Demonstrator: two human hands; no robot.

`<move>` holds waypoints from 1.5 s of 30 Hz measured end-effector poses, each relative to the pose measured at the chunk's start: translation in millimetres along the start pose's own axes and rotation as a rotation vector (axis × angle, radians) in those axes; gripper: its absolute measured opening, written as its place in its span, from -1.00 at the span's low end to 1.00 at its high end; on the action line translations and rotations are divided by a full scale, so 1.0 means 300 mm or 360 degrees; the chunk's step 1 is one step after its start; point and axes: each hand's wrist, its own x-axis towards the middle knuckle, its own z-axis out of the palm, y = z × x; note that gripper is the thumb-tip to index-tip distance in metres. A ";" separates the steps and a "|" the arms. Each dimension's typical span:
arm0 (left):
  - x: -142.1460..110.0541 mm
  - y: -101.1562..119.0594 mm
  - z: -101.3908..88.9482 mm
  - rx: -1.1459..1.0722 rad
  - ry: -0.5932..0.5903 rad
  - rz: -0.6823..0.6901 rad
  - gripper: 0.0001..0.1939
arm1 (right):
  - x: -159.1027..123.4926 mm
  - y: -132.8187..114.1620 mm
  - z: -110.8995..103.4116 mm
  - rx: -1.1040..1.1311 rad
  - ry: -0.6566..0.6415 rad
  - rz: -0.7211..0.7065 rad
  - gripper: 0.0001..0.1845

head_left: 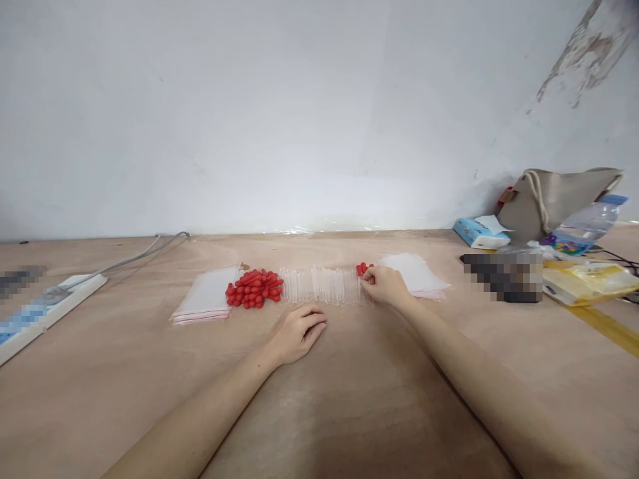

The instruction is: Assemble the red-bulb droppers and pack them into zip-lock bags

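My left hand (298, 332) rests on the wooden table, its fingers loosely bent and the thumb apart, with nothing visible in it. Just beyond it lies a row of thin clear plastic sticks (319, 285). At the right end of that row my right hand (383, 285) has thumb and fingertips pinched together; what they hold, if anything, is hidden. A few small red pieces (363, 267) show right behind those fingertips. Left of the sticks sits a larger pile of glossy red oblong pieces (253, 289).
Stacks of clear red-edged bags lie on the left (207, 296) and right (414, 273). A power strip (74, 299) with a grey cable is at far left. At right are a tissue pack (479, 233), a beige bag (559, 199), a plastic bottle (594, 219) and a yellow packet (592, 279).
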 end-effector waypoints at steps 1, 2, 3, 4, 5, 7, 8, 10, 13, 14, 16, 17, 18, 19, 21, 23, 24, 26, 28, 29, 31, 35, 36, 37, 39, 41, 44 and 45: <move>0.000 0.000 0.000 0.0002 -0.0005 -0.0004 -0.76 | -0.005 -0.005 -0.002 -0.0010 -0.0007 0.0011 -0.84; 0.000 -0.001 0.000 0.0003 -0.0010 -0.0006 -0.76 | -0.009 -0.009 -0.003 -0.0017 -0.0016 0.0019 -0.84; -0.001 -0.002 0.000 0.0004 -0.0015 -0.0006 -0.76 | -0.013 -0.013 -0.004 -0.0022 -0.0024 0.0023 -0.84; -0.001 -0.003 0.001 0.0005 -0.0017 -0.0003 -0.76 | -0.016 -0.016 -0.006 -0.0027 -0.0031 0.0026 -0.85; -0.001 -0.004 0.002 0.0008 -0.0015 0.0000 -0.76 | -0.018 -0.019 -0.008 -0.0028 -0.0035 0.0027 -0.85; -0.002 -0.005 0.003 0.0013 -0.0015 0.0002 -0.76 | -0.018 -0.020 -0.016 -0.0020 -0.0029 0.0025 -0.85; -0.002 -0.005 0.003 0.0013 -0.0014 0.0002 -0.76 | -0.016 -0.015 -0.023 -0.0017 -0.0020 0.0029 -0.85; -0.003 -0.005 0.004 0.0011 -0.0009 -0.0002 -0.76 | -0.008 0.006 -0.043 -0.0023 -0.0006 0.0048 -0.86; -0.003 -0.004 0.004 0.0027 0.0015 0.0007 -0.76 | 0.008 0.065 -0.076 -0.0014 -0.0109 0.0043 -0.90; -0.002 -0.005 0.005 0.0050 0.0036 0.0009 -0.77 | 0.013 0.088 -0.084 0.0010 -0.0175 0.0017 -0.88; -0.002 -0.006 0.005 0.0117 0.0103 -0.0004 -0.78 | 0.020 0.128 -0.092 0.0058 -0.0289 -0.0036 -0.81; -0.002 -0.007 0.004 0.0153 0.0142 -0.0022 -0.79 | 0.022 0.142 -0.092 0.0063 -0.0320 -0.0051 -0.79; -0.002 -0.007 0.004 0.0184 0.0177 -0.0043 -0.79 | 0.023 0.153 -0.090 0.0050 -0.0332 -0.0056 -0.77; -0.002 -0.007 0.004 0.0209 0.0201 -0.0063 -0.80 | 0.024 0.159 -0.087 0.0030 -0.0335 -0.0052 -0.76; -0.004 -0.005 0.003 0.0245 0.0233 -0.0091 -0.81 | 0.025 0.161 -0.080 0.0001 -0.0325 -0.0054 -0.78; -0.004 -0.003 0.001 0.0278 0.0246 -0.0116 -0.82 | 0.026 0.156 -0.074 -0.0004 -0.0313 -0.0071 -0.83; -0.003 -0.003 -0.001 0.0301 0.0259 -0.0138 -0.82 | 0.026 0.153 -0.073 0.0000 -0.0306 -0.0084 -0.85; 0.007 -0.008 -0.007 0.0364 0.0297 -0.0205 -0.84 | 0.028 0.150 -0.072 -0.0001 -0.0278 -0.0096 -0.86; 0.028 -0.019 -0.015 0.0453 0.0361 -0.0313 -0.85 | 0.030 0.151 -0.070 -0.0007 -0.0246 -0.0098 -0.83; 0.043 -0.027 -0.018 0.0505 0.0400 -0.0382 -0.86 | 0.031 0.153 -0.068 -0.0008 -0.0239 -0.0097 -0.81; 0.083 -0.045 -0.021 0.0610 0.0453 -0.0546 -0.86 | 0.035 0.157 -0.063 -0.0003 -0.0255 -0.0090 -0.79; 0.173 -0.078 -0.004 0.0723 0.0386 -0.0903 -0.81 | 0.037 0.159 -0.054 0.0013 -0.0318 -0.0065 -0.85; 0.194 -0.083 0.003 0.0733 0.0356 -0.0977 -0.78 | 0.037 0.157 -0.053 0.0013 -0.0321 -0.0061 -0.87; 0.212 -0.087 0.010 0.0746 0.0329 -0.1035 -0.76 | 0.036 0.154 -0.054 0.0012 -0.0318 -0.0053 -0.89; 0.242 -0.089 0.021 0.0798 0.0284 -0.1108 -0.73 | 0.033 0.146 -0.058 0.0008 -0.0300 -0.0026 -0.92; 0.263 -0.087 0.026 0.0866 0.0236 -0.1146 -0.72 | 0.030 0.137 -0.063 0.0005 -0.0273 0.0013 -0.94; 0.282 -0.082 0.023 0.0913 0.0155 -0.1226 -0.70 | 0.026 0.126 -0.069 0.0011 -0.0242 0.0070 -0.97; 0.287 -0.081 0.021 0.0901 0.0125 -0.1258 -0.68 | 0.025 0.123 -0.071 0.0016 -0.0237 0.0082 -0.98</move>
